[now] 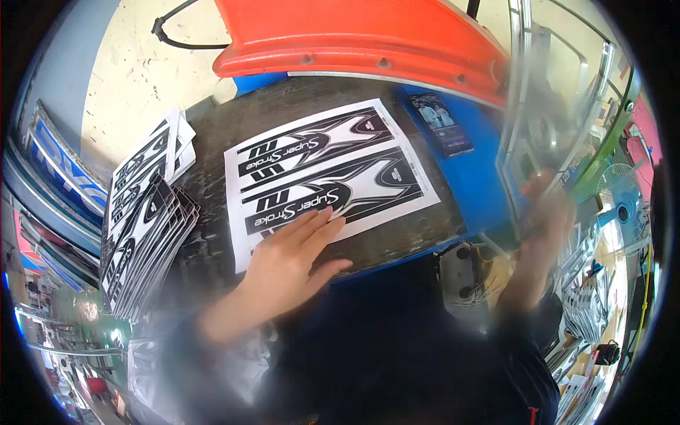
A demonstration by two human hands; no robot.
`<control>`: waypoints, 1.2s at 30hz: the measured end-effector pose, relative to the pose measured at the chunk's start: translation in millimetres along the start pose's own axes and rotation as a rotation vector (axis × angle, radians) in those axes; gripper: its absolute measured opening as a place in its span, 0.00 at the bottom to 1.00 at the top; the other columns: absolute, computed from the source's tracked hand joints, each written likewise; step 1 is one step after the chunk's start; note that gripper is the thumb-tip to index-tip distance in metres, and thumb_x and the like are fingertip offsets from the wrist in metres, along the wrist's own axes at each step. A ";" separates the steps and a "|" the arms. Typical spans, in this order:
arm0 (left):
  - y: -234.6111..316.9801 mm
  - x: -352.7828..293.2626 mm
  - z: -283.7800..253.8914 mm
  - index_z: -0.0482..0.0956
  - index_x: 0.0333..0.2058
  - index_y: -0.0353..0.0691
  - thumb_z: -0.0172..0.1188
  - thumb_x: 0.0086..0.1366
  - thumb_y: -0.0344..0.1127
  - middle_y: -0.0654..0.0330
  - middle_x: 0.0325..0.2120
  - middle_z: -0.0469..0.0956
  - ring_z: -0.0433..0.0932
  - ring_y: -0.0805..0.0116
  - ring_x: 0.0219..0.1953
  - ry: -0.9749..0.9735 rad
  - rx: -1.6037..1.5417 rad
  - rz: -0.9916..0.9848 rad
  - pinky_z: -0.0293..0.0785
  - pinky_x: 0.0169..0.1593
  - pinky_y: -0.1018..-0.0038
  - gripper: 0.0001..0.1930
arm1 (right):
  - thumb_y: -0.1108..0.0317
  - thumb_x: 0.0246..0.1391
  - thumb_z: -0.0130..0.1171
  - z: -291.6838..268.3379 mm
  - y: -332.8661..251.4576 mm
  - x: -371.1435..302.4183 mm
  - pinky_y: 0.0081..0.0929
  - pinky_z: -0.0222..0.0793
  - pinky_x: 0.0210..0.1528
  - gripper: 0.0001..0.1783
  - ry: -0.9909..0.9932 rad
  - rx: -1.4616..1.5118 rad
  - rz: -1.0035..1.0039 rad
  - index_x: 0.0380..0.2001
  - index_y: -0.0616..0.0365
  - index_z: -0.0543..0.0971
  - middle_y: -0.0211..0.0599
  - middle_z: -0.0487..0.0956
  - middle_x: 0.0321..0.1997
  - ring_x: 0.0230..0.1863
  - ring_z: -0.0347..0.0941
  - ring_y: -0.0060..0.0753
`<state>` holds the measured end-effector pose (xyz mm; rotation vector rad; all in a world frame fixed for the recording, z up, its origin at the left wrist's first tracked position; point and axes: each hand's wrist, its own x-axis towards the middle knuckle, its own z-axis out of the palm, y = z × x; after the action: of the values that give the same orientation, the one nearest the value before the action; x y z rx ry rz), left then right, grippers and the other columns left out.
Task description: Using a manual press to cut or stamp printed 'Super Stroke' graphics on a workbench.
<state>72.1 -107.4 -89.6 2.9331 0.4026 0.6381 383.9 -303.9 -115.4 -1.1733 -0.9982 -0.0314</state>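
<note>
Fingers (312,225) of the left hand (276,276) lie extended and close together on the near side of a printed sheet (365,173), the thumb set apart; they press on it from above and pinch nothing. Fingers of the right hand (551,212), raised beside a metal frame (517,134), are too blurred to show whether they are spread or gripping. The sheet, white with two black-and-white curved designs, lies flat in the middle of the dark surface (205,212), its right-hand corner near the surface's right edge. It should handle as something very light, thin and limp, likely smooth enough to slide under a flat palm and easily creased if lifted by one corner alone. The white margins offer the best hold: one hand at each of two opposite corners, clear of the inked areas. Along the left edge of the surface, a fanned stack of printed pieces (145,251) lies loose, in no box or tray; taken together it would be heavier and apt to slip apart, so it is better squared and held from both sides. Just past the right edge, a phone (440,124) rests on a blue panel (471,177); beyond the far edge stands a curved red panel (361,35).
</note>
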 end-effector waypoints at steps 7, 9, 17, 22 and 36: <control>4.1 -18.9 -0.8 0.63 0.64 0.52 0.64 0.53 0.59 0.52 0.68 0.51 0.44 0.42 0.70 -0.354 -0.061 -0.255 0.39 0.61 0.29 0.41 | 0.43 0.53 0.59 17.2 2.9 13.0 0.26 0.64 0.41 0.35 -0.087 -0.112 -0.022 0.39 0.74 0.75 0.42 0.75 0.37 0.37 0.69 0.30; 7.1 -21.5 4.5 0.61 0.65 0.54 0.66 0.52 0.60 0.53 0.69 0.49 0.43 0.42 0.70 -0.357 -0.045 -0.230 0.40 0.61 0.29 0.44 | 0.44 0.50 0.61 30.4 3.3 18.5 0.25 0.64 0.41 0.35 -0.154 -0.192 -0.016 0.39 0.74 0.75 0.41 0.74 0.35 0.36 0.69 0.29; -3.9 -37.1 -11.6 0.55 0.66 0.41 0.63 0.56 0.55 0.50 0.67 0.52 0.51 0.45 0.68 -0.163 -0.021 -0.360 0.45 0.65 0.39 0.45 | 0.51 0.31 0.75 82.4 11.6 40.0 0.28 0.66 0.33 0.34 -0.502 -0.425 -0.382 0.37 0.68 0.78 0.43 0.74 0.29 0.29 0.69 0.38; -40.9 -65.9 -32.7 0.60 0.64 0.41 0.62 0.59 0.45 0.55 0.66 0.57 0.51 0.49 0.69 -0.283 -0.049 -0.549 0.43 0.65 0.40 0.37 | 0.55 0.24 0.79 107.4 15.1 36.7 0.28 0.67 0.31 0.34 -0.640 -0.483 -0.480 0.36 0.65 0.78 0.42 0.74 0.29 0.29 0.71 0.40; -61.6 -93.6 -28.3 0.57 0.65 0.36 0.77 0.39 0.45 0.52 0.66 0.57 0.49 0.53 0.70 -0.038 -0.316 -0.499 0.39 0.68 0.45 0.55 | 0.51 0.26 0.77 145.0 15.4 24.5 0.30 0.68 0.29 0.33 -0.876 -0.430 -0.607 0.33 0.64 0.78 0.38 0.72 0.28 0.28 0.71 0.39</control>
<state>-36.2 -73.1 -110.8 2.4049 0.8969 0.5148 314.4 -173.6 -106.4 -1.2385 -2.1871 -0.2379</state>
